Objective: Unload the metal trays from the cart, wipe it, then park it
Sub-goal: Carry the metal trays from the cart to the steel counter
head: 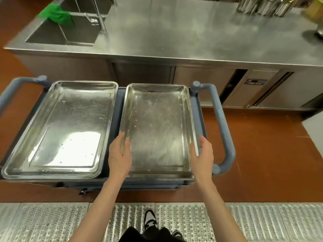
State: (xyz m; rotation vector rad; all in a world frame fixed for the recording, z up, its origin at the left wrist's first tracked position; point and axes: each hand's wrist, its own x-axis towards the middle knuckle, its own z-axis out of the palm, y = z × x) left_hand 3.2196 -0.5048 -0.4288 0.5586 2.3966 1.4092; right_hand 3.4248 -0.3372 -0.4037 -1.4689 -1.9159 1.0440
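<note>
Two shallow metal trays lie side by side on the blue-grey cart point(197, 109). The left tray point(64, 126) is untouched. The right tray point(157, 126) lies between my hands. My left hand point(119, 154) rests on its left rim with the thumb over the edge and fingers fairly straight. My right hand point(203, 154) is at its right rim, thumb lying along the edge, fingers outside the tray. The tray still sits flat on the cart.
A steel counter point(174, 32) runs across behind the cart, with a sink point(66, 32) and a green cloth point(57, 13) at the left and metal containers point(262, 6) at the far right. The cart's handles point(223, 126) stick out at both ends. Perforated metal floor grating point(244, 222) is underfoot.
</note>
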